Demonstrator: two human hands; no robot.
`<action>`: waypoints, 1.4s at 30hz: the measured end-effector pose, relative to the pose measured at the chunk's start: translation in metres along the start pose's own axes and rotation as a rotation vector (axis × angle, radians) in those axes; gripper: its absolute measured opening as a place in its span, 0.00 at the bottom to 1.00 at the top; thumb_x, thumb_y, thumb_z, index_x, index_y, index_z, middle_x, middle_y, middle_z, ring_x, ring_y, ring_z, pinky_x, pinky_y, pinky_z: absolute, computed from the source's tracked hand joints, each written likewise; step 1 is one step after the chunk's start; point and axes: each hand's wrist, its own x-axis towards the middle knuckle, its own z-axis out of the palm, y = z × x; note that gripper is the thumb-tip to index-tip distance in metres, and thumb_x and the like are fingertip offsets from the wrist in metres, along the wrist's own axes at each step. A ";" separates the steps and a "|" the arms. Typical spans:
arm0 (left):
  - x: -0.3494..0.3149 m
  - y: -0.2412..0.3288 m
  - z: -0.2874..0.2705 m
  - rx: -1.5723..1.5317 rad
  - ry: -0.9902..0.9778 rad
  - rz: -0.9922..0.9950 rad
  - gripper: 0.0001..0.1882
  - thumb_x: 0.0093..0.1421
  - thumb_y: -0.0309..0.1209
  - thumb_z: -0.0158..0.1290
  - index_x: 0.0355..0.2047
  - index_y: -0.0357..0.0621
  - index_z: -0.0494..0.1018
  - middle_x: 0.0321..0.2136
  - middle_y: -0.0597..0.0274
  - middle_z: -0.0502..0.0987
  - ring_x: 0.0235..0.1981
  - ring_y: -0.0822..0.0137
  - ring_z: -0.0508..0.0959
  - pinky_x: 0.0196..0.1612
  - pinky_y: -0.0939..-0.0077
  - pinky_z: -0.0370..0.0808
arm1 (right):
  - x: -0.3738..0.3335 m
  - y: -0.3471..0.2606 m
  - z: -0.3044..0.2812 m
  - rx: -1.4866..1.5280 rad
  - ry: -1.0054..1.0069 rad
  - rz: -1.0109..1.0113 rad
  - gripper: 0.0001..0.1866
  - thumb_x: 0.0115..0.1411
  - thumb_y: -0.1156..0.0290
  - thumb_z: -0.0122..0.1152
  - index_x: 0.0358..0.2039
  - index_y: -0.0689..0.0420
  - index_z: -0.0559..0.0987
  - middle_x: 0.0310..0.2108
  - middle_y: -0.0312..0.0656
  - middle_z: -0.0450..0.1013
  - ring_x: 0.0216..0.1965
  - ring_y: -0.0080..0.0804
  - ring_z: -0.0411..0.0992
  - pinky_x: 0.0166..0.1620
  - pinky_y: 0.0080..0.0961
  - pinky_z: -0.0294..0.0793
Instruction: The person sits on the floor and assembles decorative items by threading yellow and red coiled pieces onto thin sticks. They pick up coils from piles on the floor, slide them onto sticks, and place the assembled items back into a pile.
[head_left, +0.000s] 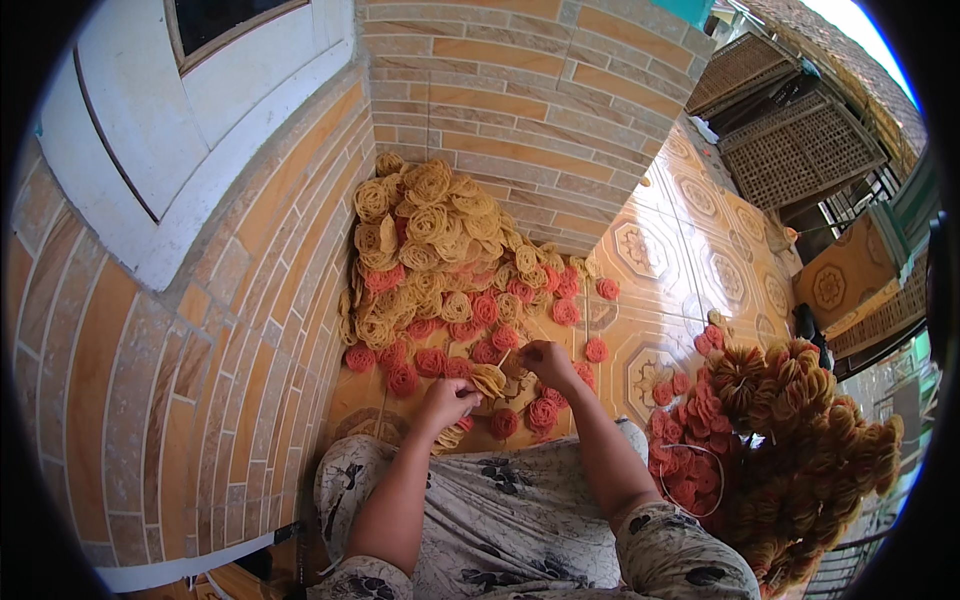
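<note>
My left hand pinches a tan rosette of coiled fibre by its edge, just above my lap. To its right, my right hand is closed, its fingertips pressed together. A short pale strand rises from the rosette toward those fingertips; the exact hold is too small to make out. Red rosettes lie on the tiled floor around and under both hands. Beyond them, a large heap of tan rosettes leans into the wall corner, with red ones mixed in along its front.
A brick-patterned wall runs close on my left, and another stands behind the heap. At my right are bundled strings of tan and red rosettes and a white cord loop. Woven panels stand farther off on the patterned tiles.
</note>
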 end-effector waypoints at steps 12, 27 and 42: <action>0.004 -0.006 0.005 0.025 0.053 0.035 0.09 0.58 0.31 0.57 0.31 0.36 0.78 0.19 0.63 0.78 0.20 0.75 0.75 0.27 0.75 0.71 | -0.013 -0.020 -0.041 0.094 0.016 0.073 0.18 0.56 0.62 0.66 0.42 0.61 0.78 0.30 0.45 0.77 0.34 0.31 0.74 0.42 0.26 0.72; -0.002 0.007 0.011 0.030 0.044 0.061 0.09 0.59 0.30 0.57 0.29 0.35 0.77 0.17 0.67 0.75 0.19 0.78 0.71 0.25 0.78 0.68 | -0.007 -0.007 -0.023 0.027 0.107 -0.044 0.18 0.51 0.67 0.71 0.36 0.65 0.74 0.25 0.35 0.73 0.27 0.20 0.69 0.33 0.21 0.71; 0.001 0.005 0.006 0.053 0.045 0.004 0.10 0.58 0.32 0.57 0.32 0.36 0.78 0.18 0.64 0.77 0.19 0.76 0.75 0.25 0.76 0.70 | -0.022 -0.059 -0.011 -0.009 0.255 -0.246 0.11 0.53 0.71 0.66 0.33 0.62 0.74 0.25 0.42 0.74 0.28 0.29 0.73 0.34 0.27 0.72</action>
